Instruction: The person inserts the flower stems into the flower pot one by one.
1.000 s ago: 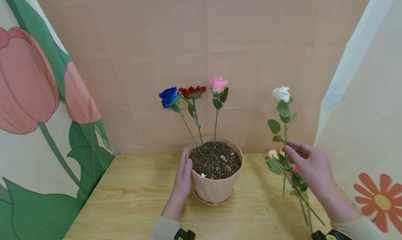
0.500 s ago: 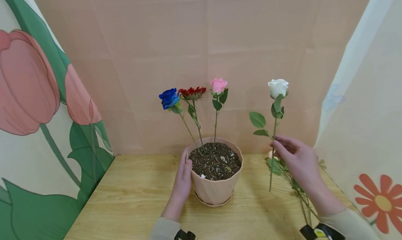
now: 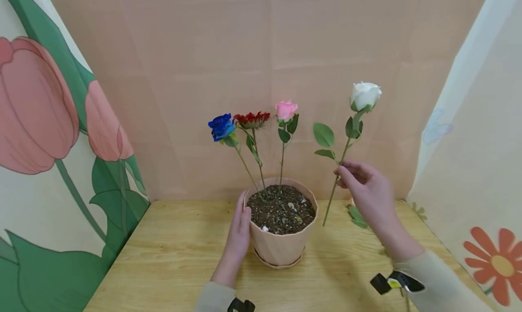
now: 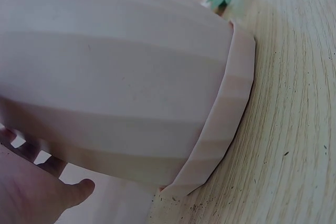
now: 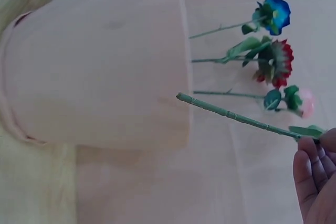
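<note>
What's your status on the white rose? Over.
Right hand pinching white rose, stem end outside pot. Left hand against pot's left side. Blue flower, red flower, pink flower planted toward back; nothing seen blocking.

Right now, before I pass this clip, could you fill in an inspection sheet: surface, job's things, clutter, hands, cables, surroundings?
Surface: light wood table, with some dark specks.
Job's things: pot of soil on a saucer; blue rose, red flower and pink rose stand in it; white rose is held up, tilted, out of the soil.
Clutter: leafy sprigs on the table, partly hidden.
Left hand: rests against the pot's side.
Right hand: pinches the white rose by its stem.
Cables: nothing seen.
Surroundings: pinkish backdrop behind; tulip print at left, orange flower print at right.
</note>
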`<state>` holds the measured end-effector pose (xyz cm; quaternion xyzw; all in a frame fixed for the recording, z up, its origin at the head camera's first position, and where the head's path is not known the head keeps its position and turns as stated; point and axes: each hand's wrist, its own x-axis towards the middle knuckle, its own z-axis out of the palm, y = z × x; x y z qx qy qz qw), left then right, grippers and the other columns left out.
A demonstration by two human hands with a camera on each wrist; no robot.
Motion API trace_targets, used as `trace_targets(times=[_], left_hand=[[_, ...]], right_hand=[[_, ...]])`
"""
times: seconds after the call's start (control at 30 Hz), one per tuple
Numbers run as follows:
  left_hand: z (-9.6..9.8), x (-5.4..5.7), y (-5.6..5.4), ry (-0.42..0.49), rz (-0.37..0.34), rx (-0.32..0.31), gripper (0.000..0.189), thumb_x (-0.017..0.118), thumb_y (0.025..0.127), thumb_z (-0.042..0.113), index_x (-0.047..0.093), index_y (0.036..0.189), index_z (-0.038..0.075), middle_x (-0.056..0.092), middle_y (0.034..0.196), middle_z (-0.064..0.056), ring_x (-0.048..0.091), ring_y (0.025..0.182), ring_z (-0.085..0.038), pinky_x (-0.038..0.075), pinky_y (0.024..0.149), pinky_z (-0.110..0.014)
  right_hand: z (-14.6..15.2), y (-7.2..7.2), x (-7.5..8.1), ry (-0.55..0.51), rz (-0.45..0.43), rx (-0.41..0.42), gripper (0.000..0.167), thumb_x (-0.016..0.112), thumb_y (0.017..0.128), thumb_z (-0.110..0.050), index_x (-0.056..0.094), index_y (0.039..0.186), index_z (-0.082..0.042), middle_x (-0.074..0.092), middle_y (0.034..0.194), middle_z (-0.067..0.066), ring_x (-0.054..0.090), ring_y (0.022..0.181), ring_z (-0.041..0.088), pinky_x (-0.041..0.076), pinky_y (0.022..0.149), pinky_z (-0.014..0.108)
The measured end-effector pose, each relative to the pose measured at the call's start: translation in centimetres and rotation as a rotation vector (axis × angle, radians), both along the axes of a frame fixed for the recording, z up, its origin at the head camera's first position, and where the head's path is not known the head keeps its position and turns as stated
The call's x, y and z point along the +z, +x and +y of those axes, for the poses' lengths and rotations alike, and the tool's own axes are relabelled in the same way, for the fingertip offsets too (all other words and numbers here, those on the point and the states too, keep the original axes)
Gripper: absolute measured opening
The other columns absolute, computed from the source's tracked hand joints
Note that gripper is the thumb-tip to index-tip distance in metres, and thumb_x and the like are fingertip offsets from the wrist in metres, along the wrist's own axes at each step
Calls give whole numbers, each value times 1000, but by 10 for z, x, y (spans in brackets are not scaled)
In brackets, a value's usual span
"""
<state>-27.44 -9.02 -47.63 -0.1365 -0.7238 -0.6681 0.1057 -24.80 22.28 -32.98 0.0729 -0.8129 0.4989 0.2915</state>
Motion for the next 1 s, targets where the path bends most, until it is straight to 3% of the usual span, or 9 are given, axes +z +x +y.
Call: trace_targets(times=[0.13,0.33,0.53,0.73,1.0], left_hand=[[-1,-2,0,3,-2,-3,56,35,121,46,23,176,42,22,182,0,21,166,-39,15,129,-74],[-1,-3,-2,5,1,-9,55,34,121,47,23,175,44,22,182,2,20,166,-38,15,129,-74],[-1,-1,-2,-2,2,-12,55,33,121,47,22,175,43,20,183,0,19,166,-38,15,129,-75],[-1,-2,-2,-5,-7,3,55,34,121,46,23,175,44,22,182,1,21,166,-39,16,129,-73],[0,0,-1,-17,-1,13,56,35,121,44,23,176,41,23,182,0,22,165,-38,16,129,-72]], right_hand=[[-15,-9,11,-17,27,29,29,73,110,-25,77,125,-1,81,101,-7,73,81,6,59,74,15],[-29,-20,14,-21,48,53,28,72,110,-24,78,125,-1,82,109,11,73,82,5,60,74,16],[-36,-26,17,-79,83,51,28,74,109,-21,77,125,2,82,106,11,74,80,6,61,76,17],[-42,-37,14,-38,138,62,27,73,109,-16,75,121,8,81,106,22,73,77,4,62,75,16],[-51,-52,6,35,115,61,22,71,111,-18,74,120,2,81,106,15,77,86,17,59,75,14]])
